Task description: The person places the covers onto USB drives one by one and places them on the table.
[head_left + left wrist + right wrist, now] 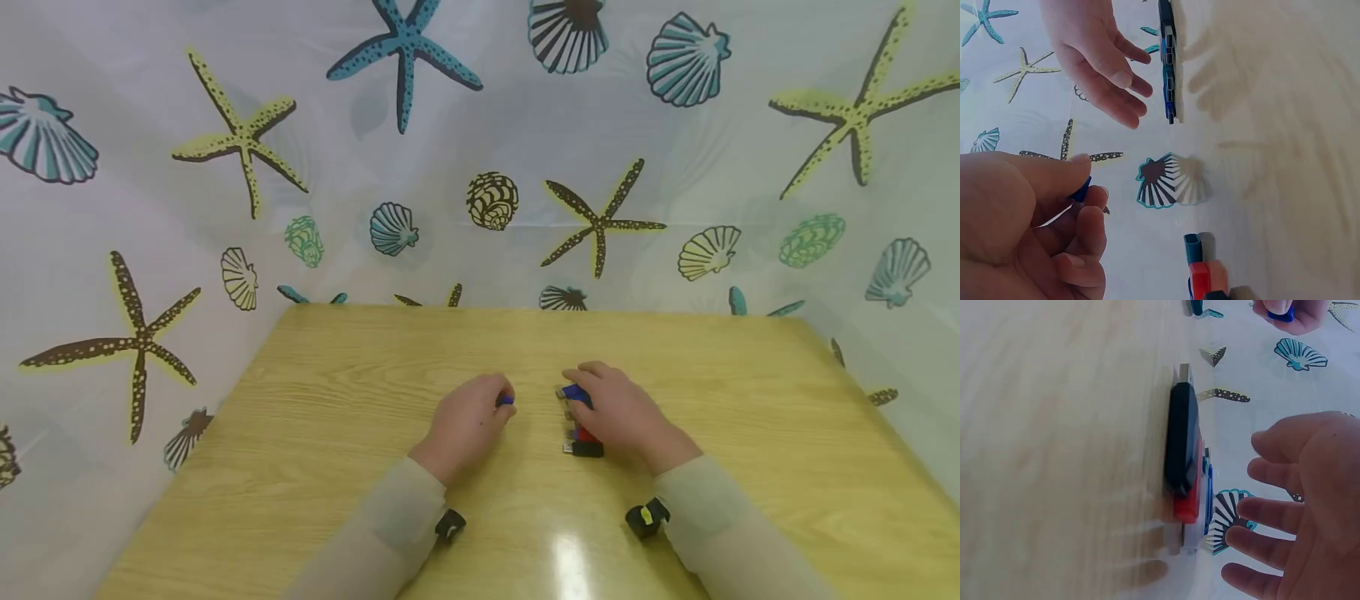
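My left hand pinches a small blue cap between thumb and forefinger, mostly covered by the fingers. Several USB sticks lie in a row on the table, metal plugs pointing left in the head view. Nearest me is a black USB stick, beside it a red one, and a blue one lies at the far end. My right hand hovers over the row, fingers loosely spread and holding nothing; it hides part of the sticks in the head view.
In the left wrist view a teal cap, a red cap and a black piece lie lined up on the wooden table. A patterned curtain with shells and starfish stands behind the table and along its sides.
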Motion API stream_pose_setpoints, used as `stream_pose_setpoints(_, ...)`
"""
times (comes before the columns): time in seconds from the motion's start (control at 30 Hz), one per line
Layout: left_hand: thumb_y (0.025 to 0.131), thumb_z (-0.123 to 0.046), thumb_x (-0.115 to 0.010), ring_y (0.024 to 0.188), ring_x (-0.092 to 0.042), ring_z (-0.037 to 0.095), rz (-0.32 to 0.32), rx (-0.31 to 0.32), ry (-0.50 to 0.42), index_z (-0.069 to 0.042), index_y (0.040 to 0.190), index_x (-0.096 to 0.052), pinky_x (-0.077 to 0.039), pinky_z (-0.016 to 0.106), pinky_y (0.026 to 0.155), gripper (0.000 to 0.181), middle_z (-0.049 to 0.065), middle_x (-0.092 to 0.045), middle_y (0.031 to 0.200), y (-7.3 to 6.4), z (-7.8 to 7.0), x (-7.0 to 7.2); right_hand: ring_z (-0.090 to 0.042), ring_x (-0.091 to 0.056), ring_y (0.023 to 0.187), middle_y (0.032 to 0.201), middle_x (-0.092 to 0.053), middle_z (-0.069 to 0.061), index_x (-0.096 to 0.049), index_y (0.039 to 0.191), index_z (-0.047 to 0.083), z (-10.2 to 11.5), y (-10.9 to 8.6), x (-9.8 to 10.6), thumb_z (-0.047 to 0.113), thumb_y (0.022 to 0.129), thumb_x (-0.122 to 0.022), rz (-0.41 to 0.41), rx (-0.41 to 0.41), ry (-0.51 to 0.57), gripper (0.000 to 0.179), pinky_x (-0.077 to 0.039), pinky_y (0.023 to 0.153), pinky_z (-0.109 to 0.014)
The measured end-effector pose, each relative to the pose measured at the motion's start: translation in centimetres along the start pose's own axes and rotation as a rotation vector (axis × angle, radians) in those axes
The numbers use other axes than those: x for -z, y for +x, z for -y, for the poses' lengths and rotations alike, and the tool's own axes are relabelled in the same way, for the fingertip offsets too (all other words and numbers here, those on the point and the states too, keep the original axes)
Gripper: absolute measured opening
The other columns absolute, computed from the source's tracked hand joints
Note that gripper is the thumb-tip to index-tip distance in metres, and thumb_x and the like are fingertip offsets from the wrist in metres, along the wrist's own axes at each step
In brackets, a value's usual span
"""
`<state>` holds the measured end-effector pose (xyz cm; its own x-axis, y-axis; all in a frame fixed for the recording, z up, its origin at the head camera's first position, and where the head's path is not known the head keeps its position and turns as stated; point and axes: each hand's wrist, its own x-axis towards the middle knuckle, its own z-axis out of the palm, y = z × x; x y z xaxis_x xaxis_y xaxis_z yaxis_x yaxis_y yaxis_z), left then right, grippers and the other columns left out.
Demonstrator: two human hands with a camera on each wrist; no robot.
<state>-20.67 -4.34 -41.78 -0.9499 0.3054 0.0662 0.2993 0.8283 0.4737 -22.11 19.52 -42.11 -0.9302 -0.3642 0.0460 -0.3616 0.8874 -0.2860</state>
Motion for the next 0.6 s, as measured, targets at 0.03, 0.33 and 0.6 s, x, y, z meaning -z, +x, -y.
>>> stream_pose_setpoints(0.03, 0.1, -0.025, -0.067, 0.084, -0.058, 0.009, -0.004, -0.004, -0.007, -0.017, 0.109, -0.066, -0.052, 0.031, 0.077, 0.012, -0.007, -0.064, 0.099, 0.0, 0.0, 0.0, -0.043, -0.049, 0.131, 0.146, -0.049, -0.02, -0.054, 0.145, 0.008, 0.0, 0.2, 0.0, 0.025, 0.101, -0.06, 0.002, 0.004, -0.004, 0.048, -0.042, 0.103, -0.059)
stream_pose_setpoints(0.33, 0.101, -0.021, -0.065, 0.092, -0.061, 0.01, -0.015, -0.01, -0.057, -0.018, 0.111, -0.067, -0.053, 0.034, 0.084, 0.01, -0.008, -0.066, 0.104, 0.1, -0.1, 0.6, -0.037, -0.06, 0.114, 0.128, -0.06, -0.016, -0.063, 0.135, 0.005, -0.6, 2.0, -0.1, 0.012, 0.1, -0.057, 0.041, 0.009, -0.087, 0.036, -0.049, 0.096, -0.051)
stream_pose_setpoints(0.6, 0.101, -0.023, -0.065, 0.086, -0.059, 0.009, -0.003, 0.009, -0.104, -0.02, 0.109, -0.066, -0.052, 0.033, 0.08, 0.009, -0.009, -0.064, 0.1, -0.3, -0.1, 0.6, -0.027, -0.059, 0.096, 0.118, -0.063, -0.011, -0.071, 0.124, 0.01, -1.0, 2.6, -0.6, 0.01, 0.1, -0.058, 0.077, -0.015, -0.065, 0.028, -0.052, 0.088, -0.046)
